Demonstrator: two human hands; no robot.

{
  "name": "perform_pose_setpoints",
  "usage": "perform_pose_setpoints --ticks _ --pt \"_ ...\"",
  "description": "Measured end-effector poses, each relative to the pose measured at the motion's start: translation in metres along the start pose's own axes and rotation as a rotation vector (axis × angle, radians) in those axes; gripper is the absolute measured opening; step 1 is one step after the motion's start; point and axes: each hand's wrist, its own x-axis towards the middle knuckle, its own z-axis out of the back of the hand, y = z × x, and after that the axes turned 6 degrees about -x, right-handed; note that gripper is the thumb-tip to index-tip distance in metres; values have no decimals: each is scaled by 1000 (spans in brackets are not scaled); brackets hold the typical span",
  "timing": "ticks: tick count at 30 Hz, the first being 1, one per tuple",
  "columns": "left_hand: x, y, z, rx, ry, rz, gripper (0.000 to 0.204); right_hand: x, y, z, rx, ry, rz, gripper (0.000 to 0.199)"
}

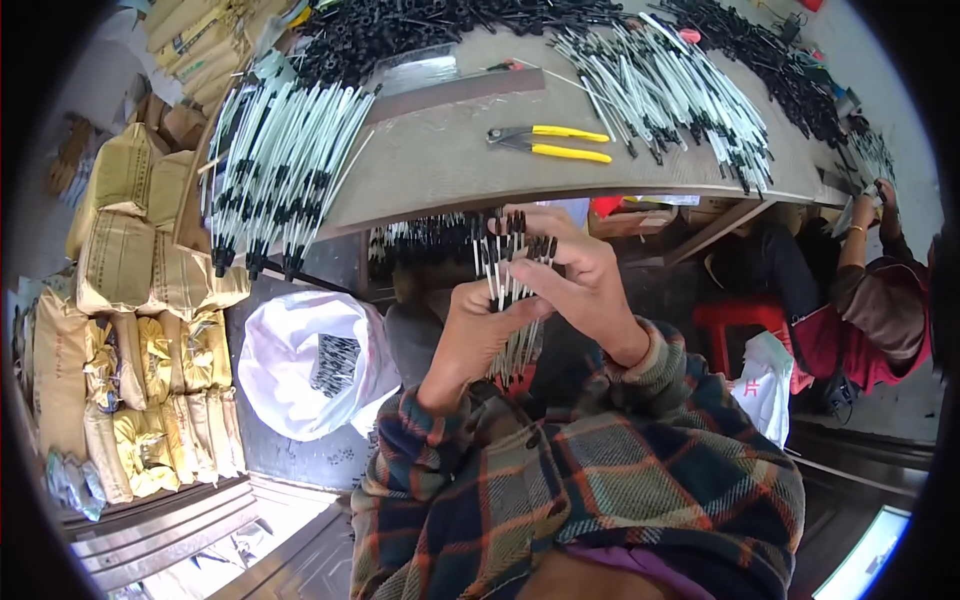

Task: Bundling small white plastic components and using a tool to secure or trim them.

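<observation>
A bundle of thin white rods with black ends (522, 352) stands roughly upright between my hands, in front of the table edge. My left hand (468, 332) is wrapped round the bundle from the left, with its thumb across the rods. From the right, my right hand (580, 270) closes on the bundle's upper part, thumb and fingers at the black ends. Some fingers of both hands are hidden behind the rods. On the table (450, 160) beyond lie one pile of similar rods (290, 160) at the left and another pile (670, 90) at the right.
Pliers with yellow handles (570, 143) lie mid-table. Small black parts (400, 30) are heaped along the far side. A white sack (262, 365) with rods inside stands at lower left, beside stacked brown packages (120, 265). At the right, another person (880, 310) works near a red stool (740, 318).
</observation>
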Motion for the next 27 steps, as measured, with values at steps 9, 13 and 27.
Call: perform_pose_setpoints --ticks 9,13,27 --pt "16 12 0 180 -2 -108 12 1 -17 7 19 -15 10 11" --pt "26 11 1 171 4 -92 10 5 -23 11 20 -18 22 11" --pt "3 -72 -7 404 269 -189 21 -11 -100 -19 675 887 -151 77"
